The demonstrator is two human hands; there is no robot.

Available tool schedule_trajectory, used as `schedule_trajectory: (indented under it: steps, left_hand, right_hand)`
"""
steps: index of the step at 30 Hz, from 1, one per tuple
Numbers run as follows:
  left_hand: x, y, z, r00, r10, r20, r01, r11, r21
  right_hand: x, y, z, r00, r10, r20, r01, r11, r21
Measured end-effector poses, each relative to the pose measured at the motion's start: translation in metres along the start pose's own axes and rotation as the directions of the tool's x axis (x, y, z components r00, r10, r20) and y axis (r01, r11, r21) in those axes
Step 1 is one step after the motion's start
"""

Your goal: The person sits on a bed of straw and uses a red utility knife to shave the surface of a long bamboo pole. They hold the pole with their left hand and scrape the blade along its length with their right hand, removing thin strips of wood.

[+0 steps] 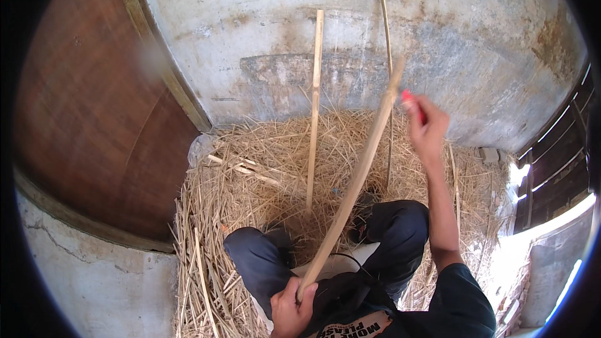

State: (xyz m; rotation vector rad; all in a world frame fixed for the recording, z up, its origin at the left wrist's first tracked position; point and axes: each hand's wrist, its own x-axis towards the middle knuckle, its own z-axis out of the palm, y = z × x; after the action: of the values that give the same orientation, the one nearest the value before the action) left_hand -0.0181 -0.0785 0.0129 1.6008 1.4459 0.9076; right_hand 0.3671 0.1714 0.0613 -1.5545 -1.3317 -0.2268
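Note:
My left hand (292,310) is closed round the lower end of a long bamboo stick (354,194) near my lap. The stick slants up and away to the right, its far tip in front of the wall. Close beside that upper end, my right hand (429,126) is raised and closed on a small red-handled tool (410,99). The tool's working end is blurred, so I cannot tell its exact kind or whether it touches the stick. My bent knees in dark trousers lie on both sides of the stick.
Two more sticks, a pale one (315,81) and a thinner one (386,31), lean against the stained concrete wall (263,0). Straw-like shavings (250,150) and loose strips cover the floor. A brown door (94,87) is at left, dark slats (557,150) at right.

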Motion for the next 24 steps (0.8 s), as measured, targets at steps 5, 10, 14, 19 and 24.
schedule_trajectory:
  steps: [5,10,14,19,24]
  left_hand:
    - [-0.016,-0.034,-0.007,0.989,-0.134,0.057,0.133,0.991,0.013]
    - [0.005,-0.061,-0.003,0.919,-0.315,0.237,0.388,0.832,-0.396]
    - [0.033,-0.044,-0.004,0.911,-0.270,0.312,0.404,0.737,-0.542]
    - [0.053,-0.018,0.000,0.928,-0.192,0.319,0.351,0.739,-0.575]
    - [0.059,-0.013,0.008,0.955,-0.095,0.281,0.239,0.806,-0.542]
  right_hand:
    - [0.044,0.068,-0.028,0.978,0.068,-0.197,-0.068,0.998,0.008]
    - [-0.017,0.033,-0.027,0.977,0.052,0.208,-0.066,0.996,0.062]
    - [-0.078,-0.037,-0.023,0.966,-0.075,0.249,0.019,0.975,0.220]
    - [-0.131,-0.091,-0.021,0.831,-0.466,0.303,0.352,0.863,0.362]
    - [-0.143,-0.114,-0.025,0.759,-0.580,0.295,0.490,0.808,0.327]
